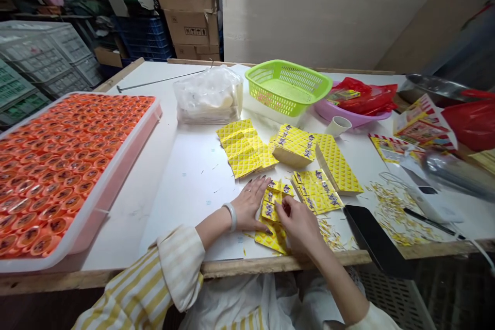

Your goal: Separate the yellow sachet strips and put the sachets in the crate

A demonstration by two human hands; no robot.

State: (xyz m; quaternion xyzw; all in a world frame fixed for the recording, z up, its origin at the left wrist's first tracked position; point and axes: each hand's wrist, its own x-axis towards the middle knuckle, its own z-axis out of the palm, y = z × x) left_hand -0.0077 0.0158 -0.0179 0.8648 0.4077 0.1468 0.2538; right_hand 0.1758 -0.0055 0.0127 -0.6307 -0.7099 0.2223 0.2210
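Observation:
My left hand point(250, 203) lies flat, fingers stretched out, pressing down on the left side of a strip of small yellow packets point(273, 211) near the table's front edge. My right hand point(297, 223) is closed in a pinch on the same strip at its right side. More yellow packets lie close by: a fanned stack point(317, 191) to the right, a loose pile point(243, 147) behind my left hand, and a thicker bundle point(296, 145) further back.
A white tray point(88, 211) of orange-lidded cups fills the left. Behind stand a clear plastic bag point(209, 94), a green basket point(288, 85), a small white cup point(339, 125) and red bags point(367, 95). A black tray point(371, 240) and yellow scraps point(390, 211) sit right.

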